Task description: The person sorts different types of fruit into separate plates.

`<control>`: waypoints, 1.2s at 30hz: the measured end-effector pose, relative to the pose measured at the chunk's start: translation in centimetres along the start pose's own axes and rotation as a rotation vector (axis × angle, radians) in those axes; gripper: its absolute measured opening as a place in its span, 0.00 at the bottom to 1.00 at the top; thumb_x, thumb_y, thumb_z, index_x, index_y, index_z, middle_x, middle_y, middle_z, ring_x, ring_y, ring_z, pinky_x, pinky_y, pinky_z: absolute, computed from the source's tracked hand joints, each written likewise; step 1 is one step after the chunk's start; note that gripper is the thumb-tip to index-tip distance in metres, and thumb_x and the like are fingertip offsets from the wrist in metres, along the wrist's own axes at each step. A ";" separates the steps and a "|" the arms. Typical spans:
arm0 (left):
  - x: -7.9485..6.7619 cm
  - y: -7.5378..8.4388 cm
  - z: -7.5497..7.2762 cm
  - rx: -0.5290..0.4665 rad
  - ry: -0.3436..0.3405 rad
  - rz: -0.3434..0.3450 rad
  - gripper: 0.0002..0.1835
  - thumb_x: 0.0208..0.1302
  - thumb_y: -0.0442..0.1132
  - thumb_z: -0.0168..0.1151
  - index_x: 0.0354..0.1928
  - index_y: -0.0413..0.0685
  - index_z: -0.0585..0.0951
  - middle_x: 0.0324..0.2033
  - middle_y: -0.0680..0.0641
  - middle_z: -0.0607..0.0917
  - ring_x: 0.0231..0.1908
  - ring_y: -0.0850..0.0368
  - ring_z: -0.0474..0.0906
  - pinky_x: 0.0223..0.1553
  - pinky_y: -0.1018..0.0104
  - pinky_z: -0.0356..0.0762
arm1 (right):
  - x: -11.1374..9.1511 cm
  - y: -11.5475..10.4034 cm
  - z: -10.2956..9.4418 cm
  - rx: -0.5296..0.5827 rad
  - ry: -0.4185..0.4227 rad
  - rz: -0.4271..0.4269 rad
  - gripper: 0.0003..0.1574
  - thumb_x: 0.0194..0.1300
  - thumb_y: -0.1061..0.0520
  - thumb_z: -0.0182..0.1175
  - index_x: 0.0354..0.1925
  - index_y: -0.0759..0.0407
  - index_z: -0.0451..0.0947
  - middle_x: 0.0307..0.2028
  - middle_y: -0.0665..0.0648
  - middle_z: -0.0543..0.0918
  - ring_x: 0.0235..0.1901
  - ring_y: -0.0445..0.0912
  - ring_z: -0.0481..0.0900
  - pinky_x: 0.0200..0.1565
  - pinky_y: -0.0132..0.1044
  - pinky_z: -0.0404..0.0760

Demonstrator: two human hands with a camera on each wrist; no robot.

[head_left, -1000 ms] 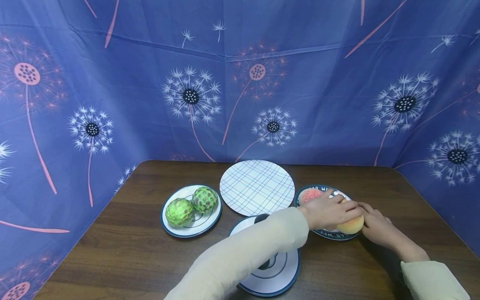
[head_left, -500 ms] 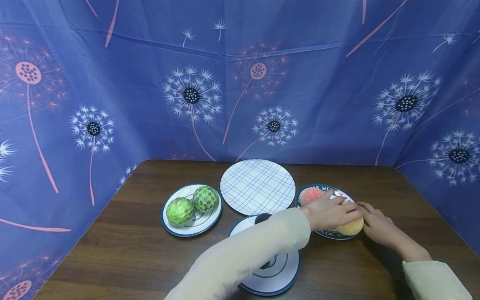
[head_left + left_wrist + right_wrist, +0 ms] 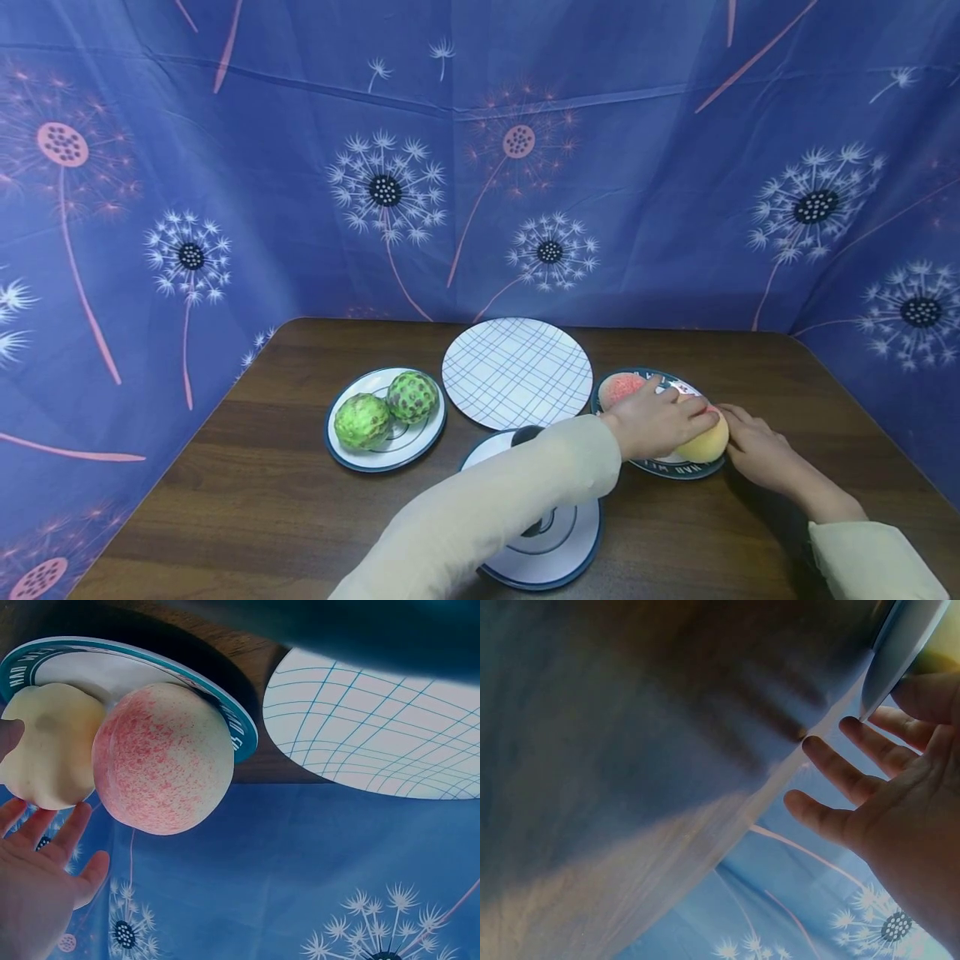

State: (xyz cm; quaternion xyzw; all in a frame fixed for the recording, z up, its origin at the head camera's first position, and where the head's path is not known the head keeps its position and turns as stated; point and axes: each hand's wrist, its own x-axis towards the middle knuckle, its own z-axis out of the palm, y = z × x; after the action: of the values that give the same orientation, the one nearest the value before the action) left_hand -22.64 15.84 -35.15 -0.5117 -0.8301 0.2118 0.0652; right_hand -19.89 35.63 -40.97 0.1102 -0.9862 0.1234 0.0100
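Note:
In the head view my left hand (image 3: 658, 423) reaches over the right-hand plate (image 3: 667, 469), which has a teal lettered rim. Its fingers curve over a yellow peach (image 3: 703, 444); in the left wrist view, fingertips lie along the edge of this peach (image 3: 64, 742). Beside it on the plate rests a pink-speckled peach (image 3: 165, 757), partly behind the hand in the head view. My right hand (image 3: 761, 450) is at the plate's right side. The right wrist view shows its thumb above the plate's rim (image 3: 900, 660) and the fingers of the right hand (image 3: 870, 769) spread below.
A left plate (image 3: 408, 443) bears two green custard apples (image 3: 362, 421). A round checkered white mat (image 3: 517, 371) lies at the back middle. My left sleeve (image 3: 495, 508) crosses a front plate (image 3: 570, 550) with dark rounded things (image 3: 527, 435). A blue dandelion-print cloth (image 3: 637, 167) hangs behind.
My left fingers have drawn back slightly to the left over the yellow peach, so more of it shows. The right hand stays at the plate's rim.

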 end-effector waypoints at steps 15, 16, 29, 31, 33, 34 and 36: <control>-0.4 -0.7 0.3 -0.031 0.038 -0.053 0.32 0.65 0.57 0.46 0.69 0.67 0.49 0.68 0.60 0.57 0.65 0.62 0.58 0.67 0.60 0.53 | 0.0 0.1 -0.1 0.019 0.015 -0.004 0.26 0.61 0.62 0.51 0.56 0.75 0.63 0.53 0.76 0.66 0.50 0.74 0.64 0.41 0.72 0.64; -0.5 -0.8 0.3 -0.030 0.045 -0.063 0.32 0.65 0.57 0.46 0.69 0.68 0.50 0.68 0.60 0.57 0.65 0.62 0.58 0.67 0.61 0.53 | 0.0 0.1 -0.1 0.020 0.015 -0.004 0.27 0.61 0.62 0.51 0.56 0.75 0.63 0.53 0.76 0.66 0.50 0.73 0.64 0.41 0.72 0.64; -2.0 -2.1 0.6 0.068 0.093 -0.188 0.27 0.67 0.61 0.38 0.66 0.67 0.55 0.63 0.60 0.66 0.60 0.61 0.65 0.63 0.63 0.61 | -0.2 0.4 -0.6 -0.008 0.048 0.013 0.26 0.63 0.61 0.50 0.58 0.72 0.63 0.53 0.76 0.66 0.50 0.73 0.64 0.41 0.72 0.64; -2.3 -2.4 0.7 0.049 0.106 -0.197 0.27 0.66 0.62 0.38 0.65 0.67 0.57 0.62 0.60 0.67 0.60 0.61 0.65 0.63 0.62 0.61 | -0.2 0.4 -0.7 -0.015 0.066 0.012 0.25 0.64 0.60 0.49 0.57 0.72 0.63 0.52 0.76 0.66 0.49 0.73 0.65 0.41 0.72 0.64; -2.7 -2.8 0.7 0.031 0.119 -0.207 0.26 0.66 0.62 0.38 0.65 0.67 0.58 0.61 0.60 0.68 0.59 0.60 0.65 0.62 0.61 0.61 | -0.2 0.4 -0.8 -0.010 0.073 0.019 0.25 0.66 0.58 0.48 0.57 0.72 0.63 0.52 0.77 0.66 0.49 0.73 0.64 0.41 0.72 0.63; -2.9 -3.0 0.7 0.025 0.123 -0.211 0.27 0.66 0.62 0.38 0.65 0.67 0.59 0.61 0.59 0.68 0.59 0.60 0.65 0.62 0.61 0.61 | -0.2 0.4 -0.9 -0.008 0.078 0.025 0.25 0.67 0.57 0.48 0.57 0.72 0.63 0.53 0.77 0.66 0.50 0.73 0.64 0.42 0.72 0.63; -3.3 -3.5 0.8 0.015 0.131 -0.221 0.27 0.66 0.62 0.38 0.65 0.66 0.59 0.60 0.58 0.68 0.58 0.59 0.65 0.62 0.60 0.61 | -0.3 0.4 -1.0 0.000 0.084 0.038 0.26 0.68 0.55 0.46 0.57 0.72 0.63 0.53 0.77 0.65 0.50 0.73 0.63 0.43 0.73 0.61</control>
State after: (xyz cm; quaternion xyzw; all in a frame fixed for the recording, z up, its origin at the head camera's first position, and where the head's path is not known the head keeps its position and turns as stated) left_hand -24.21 11.32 -34.03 -0.4292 -0.8738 0.1760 0.1460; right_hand -19.71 36.28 -40.12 0.0864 -0.9868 0.1279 0.0489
